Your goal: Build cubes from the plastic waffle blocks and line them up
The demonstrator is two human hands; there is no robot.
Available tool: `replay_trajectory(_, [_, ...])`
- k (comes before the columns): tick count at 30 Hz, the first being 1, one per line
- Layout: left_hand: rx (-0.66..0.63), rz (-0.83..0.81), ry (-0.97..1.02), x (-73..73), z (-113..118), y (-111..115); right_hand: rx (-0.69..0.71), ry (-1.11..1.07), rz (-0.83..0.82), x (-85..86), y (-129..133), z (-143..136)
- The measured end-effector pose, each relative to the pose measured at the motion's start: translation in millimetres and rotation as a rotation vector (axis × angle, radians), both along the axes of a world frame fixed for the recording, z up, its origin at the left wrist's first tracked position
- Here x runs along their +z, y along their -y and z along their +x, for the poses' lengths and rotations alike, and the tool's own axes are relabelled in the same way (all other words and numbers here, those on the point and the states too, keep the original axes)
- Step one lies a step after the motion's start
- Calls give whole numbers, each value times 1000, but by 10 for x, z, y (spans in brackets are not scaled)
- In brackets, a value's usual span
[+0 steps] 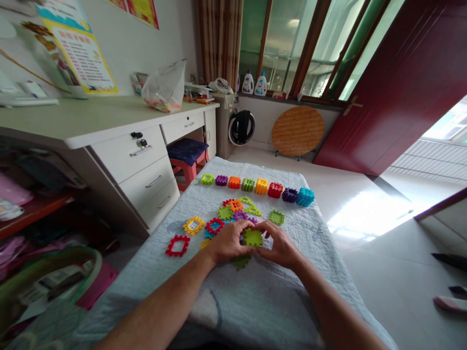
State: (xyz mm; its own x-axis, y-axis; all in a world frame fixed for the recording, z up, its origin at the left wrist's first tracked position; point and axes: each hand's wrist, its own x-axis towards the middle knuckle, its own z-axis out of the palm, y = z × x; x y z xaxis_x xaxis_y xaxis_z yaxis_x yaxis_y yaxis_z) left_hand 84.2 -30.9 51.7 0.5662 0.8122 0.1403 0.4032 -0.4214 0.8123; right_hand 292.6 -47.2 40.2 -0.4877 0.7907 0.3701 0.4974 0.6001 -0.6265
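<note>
Between my two hands is a lime-green square building tile (253,237) with notched edges. My left hand (230,241) grips its left side, and my right hand (278,244) grips its right side, thumbs low and fingertips at the top. Just below them a darker green tile (241,262) lies on the cloth. Beyond my hands is a loose pile with an orange tile (236,205), a green tile (225,213) and a purple tile (240,217). To the left are a yellow tile (193,225) and a red frame tile (178,246). A green frame tile (277,217) lies to the right.
A row of coloured stacks or cubes, from a small lime one (207,179) to a blue one (305,196), stands across the far part of the cloth-covered table (292,301). A white desk (131,155) and a red stool (188,163) stand at left.
</note>
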Motion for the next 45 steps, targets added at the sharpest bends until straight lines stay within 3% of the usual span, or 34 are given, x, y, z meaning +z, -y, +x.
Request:
replay_trajectory(6, [23, 58, -31, -16, -18, 23, 0, 55, -13, 77, 18, 28])
replay_trajectory(8, [36, 93, -14, -38, -14, 27, -71, 61, -25, 104, -43, 136])
replay_trajectory(11, [66, 135, 11, -66, -3, 27, -393, 40, 25, 53, -206, 384])
replay_trajectory(14, [98, 176, 53, -87, 11, 23, -743, 145, 114, -137, -347, 631])
replay_trajectory(16, [124, 210, 82, -97, 19, 22, -849, 270, 96, -288, -389, 740])
replay_trajectory(19, [162, 241, 102, -87, 28, 34, -851, 401, 48, -437, -412, 807])
replay_trajectory(22, [189, 259, 101, -8, 32, 76, -831, 459, 19, -460, -457, 819])
replay_trajectory(28, [176, 323, 15, 350, -108, 97, -810, 508, -9, -419, -576, 858])
replay_trajectory(32, [239, 331, -40, 470, -428, -243, -813, 533, 4, -433, -595, 879])
replay_trajectory(39, [511, 294, -217, 320, -1184, -1396, -795, 558, 5, -453, -659, 941])
replay_trajectory(45, [483, 280, -447, 214, -1375, -2012, -817, 559, 29, -501, -686, 970])
